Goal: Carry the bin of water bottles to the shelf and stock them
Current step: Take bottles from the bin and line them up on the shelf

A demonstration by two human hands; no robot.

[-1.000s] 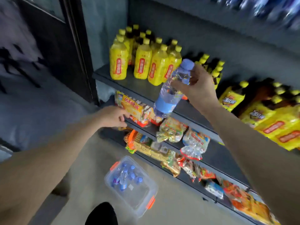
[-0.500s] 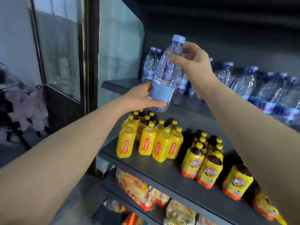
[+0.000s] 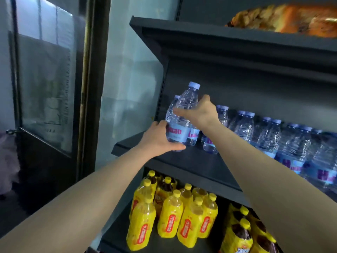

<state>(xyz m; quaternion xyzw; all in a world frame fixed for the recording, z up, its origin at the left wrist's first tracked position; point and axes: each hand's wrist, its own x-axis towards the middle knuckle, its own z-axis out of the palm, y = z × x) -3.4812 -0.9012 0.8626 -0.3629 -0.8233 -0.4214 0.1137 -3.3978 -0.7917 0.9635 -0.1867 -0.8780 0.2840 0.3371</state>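
Holding the water bottle (image 3: 182, 115) upright at the shelf's (image 3: 191, 161) left end, the left hand (image 3: 160, 137) wraps its labelled base and the right hand (image 3: 198, 112) clasps its shoulder, suiting a moderately heavy, thin-walled, probably slippery container.

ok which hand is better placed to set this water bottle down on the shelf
Probably the left hand. It wraps the water bottle low at the label, next to the shelf board, so it can steady the base. The right hand only grips the upper body.
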